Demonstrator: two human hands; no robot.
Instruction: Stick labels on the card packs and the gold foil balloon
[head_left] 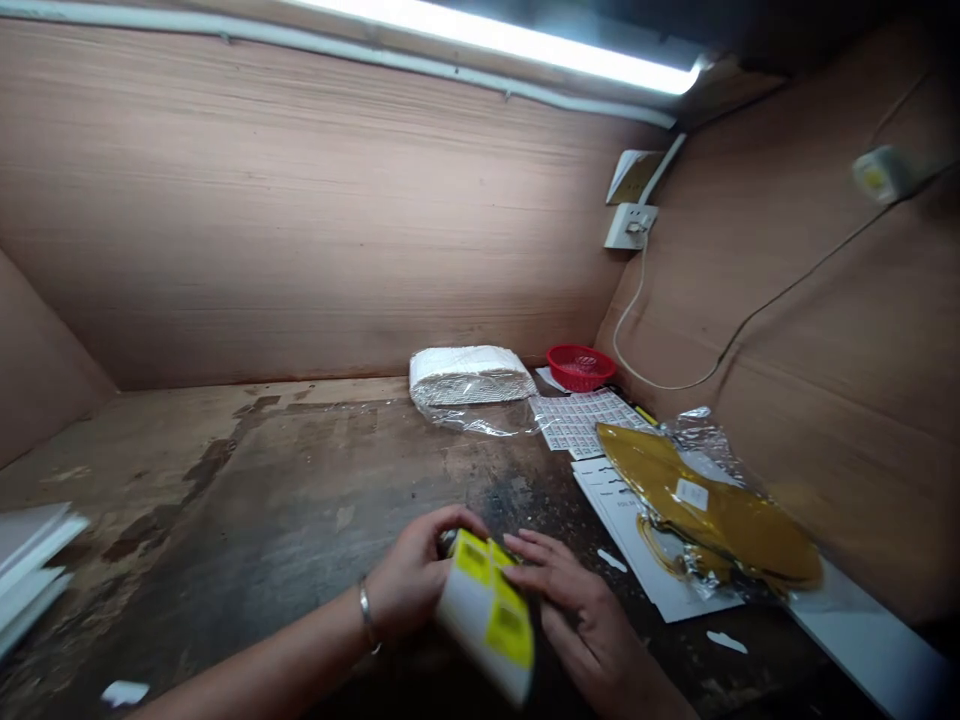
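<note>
In the head view, a strip of white backing with yellow labels [487,620] is held above the near edge of a worn wooden tabletop [300,470], right of centre. Its long axis runs from the hands diagonally down to the right, and its lower end points toward the near edge and is slightly blurred. The strip's upper end is gripped by the left hand [416,570], whose fingers are curled around it; a metal bangle [367,615] is worn on that wrist. The right hand [577,610] is kept more open, with its extended fingers laid against the strip from the right. Just right of the hands, white papers [622,510] are overlapped by a clear plastic bag of gold film [705,510]. A sheet of printed labels [577,420] lies beyond them, toward the back edge. A plastic-wrapped white stack [469,375] and a red plastic basket [579,366] stand along the back edge, near the back right corner. White sheets [34,570] lie at the left edge.
</note>
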